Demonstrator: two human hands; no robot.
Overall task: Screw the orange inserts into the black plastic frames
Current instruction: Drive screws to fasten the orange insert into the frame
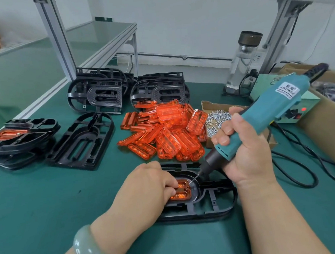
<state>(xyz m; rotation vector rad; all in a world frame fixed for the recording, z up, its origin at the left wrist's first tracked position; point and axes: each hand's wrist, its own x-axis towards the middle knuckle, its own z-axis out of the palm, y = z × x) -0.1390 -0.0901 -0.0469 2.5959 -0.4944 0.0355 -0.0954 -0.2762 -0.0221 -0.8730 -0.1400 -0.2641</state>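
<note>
Okay, left hand (146, 183) rests on the near black frame (215, 204) on the green mat (50, 201), fingertips curled down onto the orange insert (182, 192) seated in the frame's rounded end, just right of the knuckles. Right hand (245, 155) is wrapped tight round the teal electric screwdriver (263, 120), which is tilted, bit tip touching the insert's far right corner beside the left fingertips. Screwdriver's white label reads roughly KEENWOLE, with blurred characters above it.
</note>
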